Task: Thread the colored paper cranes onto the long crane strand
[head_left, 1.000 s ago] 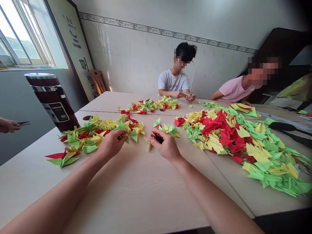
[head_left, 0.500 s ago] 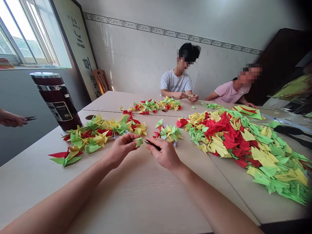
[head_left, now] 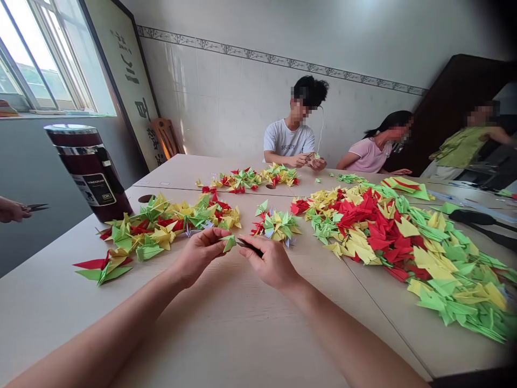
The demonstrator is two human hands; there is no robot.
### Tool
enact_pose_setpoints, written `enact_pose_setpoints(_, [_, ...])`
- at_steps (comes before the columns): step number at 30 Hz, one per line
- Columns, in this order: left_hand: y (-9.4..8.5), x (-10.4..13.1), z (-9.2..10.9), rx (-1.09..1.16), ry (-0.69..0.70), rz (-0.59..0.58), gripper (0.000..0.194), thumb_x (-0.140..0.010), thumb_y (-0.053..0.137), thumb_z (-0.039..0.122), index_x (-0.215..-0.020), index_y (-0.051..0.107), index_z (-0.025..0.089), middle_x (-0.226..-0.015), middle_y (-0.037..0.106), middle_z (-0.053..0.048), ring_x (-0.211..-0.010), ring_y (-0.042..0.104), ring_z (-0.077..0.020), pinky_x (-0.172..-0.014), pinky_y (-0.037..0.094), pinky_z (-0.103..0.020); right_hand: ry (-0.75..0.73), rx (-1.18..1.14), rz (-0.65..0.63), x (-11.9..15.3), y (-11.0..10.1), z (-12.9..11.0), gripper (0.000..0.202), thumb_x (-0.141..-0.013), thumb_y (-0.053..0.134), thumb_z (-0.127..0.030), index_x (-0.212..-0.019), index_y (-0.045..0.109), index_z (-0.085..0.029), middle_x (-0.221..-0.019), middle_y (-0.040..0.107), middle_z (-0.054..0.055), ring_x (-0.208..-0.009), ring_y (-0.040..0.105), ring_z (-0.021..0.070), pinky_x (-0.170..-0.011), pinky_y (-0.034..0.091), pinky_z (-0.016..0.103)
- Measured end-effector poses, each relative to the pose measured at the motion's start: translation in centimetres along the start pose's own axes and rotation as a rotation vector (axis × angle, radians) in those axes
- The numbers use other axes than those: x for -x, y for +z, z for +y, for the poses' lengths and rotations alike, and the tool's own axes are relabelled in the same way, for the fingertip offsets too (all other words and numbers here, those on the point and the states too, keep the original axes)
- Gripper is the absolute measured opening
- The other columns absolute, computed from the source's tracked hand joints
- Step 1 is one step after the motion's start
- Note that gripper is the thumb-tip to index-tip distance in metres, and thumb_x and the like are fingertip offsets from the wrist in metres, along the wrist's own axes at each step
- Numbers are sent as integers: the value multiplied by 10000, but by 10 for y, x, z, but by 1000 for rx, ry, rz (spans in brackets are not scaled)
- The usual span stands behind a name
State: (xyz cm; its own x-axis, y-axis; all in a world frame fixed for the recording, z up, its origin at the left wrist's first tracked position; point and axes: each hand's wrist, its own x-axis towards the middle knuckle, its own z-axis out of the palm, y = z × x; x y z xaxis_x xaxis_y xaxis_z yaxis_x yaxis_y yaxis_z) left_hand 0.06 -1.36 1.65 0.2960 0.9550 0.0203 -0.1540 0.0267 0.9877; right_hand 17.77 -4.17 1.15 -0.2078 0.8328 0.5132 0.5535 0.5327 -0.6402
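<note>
Near the middle of the view, my left hand (head_left: 201, 255) pinches a small folded green paper piece (head_left: 229, 243) between thumb and fingers. Closed around a thin dark pointed tool (head_left: 251, 247), my right hand (head_left: 274, 262) sits just to the right. The tool's tip is at the green paper; whether it touches cannot be told. Just beyond my hands lies a small cluster of green, yellow and red folded papers (head_left: 280, 225). A longer row of folded papers (head_left: 173, 223) lies beyond my left hand.
A large pile of folded papers (head_left: 379, 226) covers the table's right part. A dark vacuum flask (head_left: 91, 172) stands at the left. Another person's hand (head_left: 14, 210) holds a pointed tool at the left edge. Several people are across the table (head_left: 226, 334).
The tool in my right hand has come closer to the green paper. The view has shifted slightly. The person in pink has turned the head and sits more upright.
</note>
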Motion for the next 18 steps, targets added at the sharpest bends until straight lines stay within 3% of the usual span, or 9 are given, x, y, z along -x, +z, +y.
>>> enact_pose_setpoints(6, [3,1,-6,-382,207,-4,245,-710,613,269,-922,591,148,-802,620,-34,-707,560,-130,-647,455,-264,95,-121,98,-2,-1,-7,260,-769,606,-282,-1001,663,-178,-888,691,60,-797,635,184,-706,509,294])
enact_pose_setpoints(11, [7,6,-7,-683,435,-39,294,-755,513,187,-1046,541,154,-753,612,-14,-655,553,-111,-619,459,-246,64,-86,30,-2,1,-7,136,-742,616,-226,-843,687,-169,-795,645,51,-745,599,169,-678,483,287])
enact_pose_setpoints(15, [8,8,-6,-750,520,-26,306,-758,485,150,-1062,519,163,-726,604,1,-646,547,-102,-615,462,-235,57,-129,16,-2,2,-7,159,-738,602,-179,-879,674,-190,-832,650,38,-766,594,158,-695,478,275])
enact_pose_setpoints(18, [10,9,-6,-727,506,-29,289,-760,492,157,-1048,521,158,-713,597,0,-637,549,-105,-613,468,-241,33,-121,-2,-2,1,-7,104,-747,589,-180,-805,675,-190,-781,630,25,-734,577,149,-677,464,264])
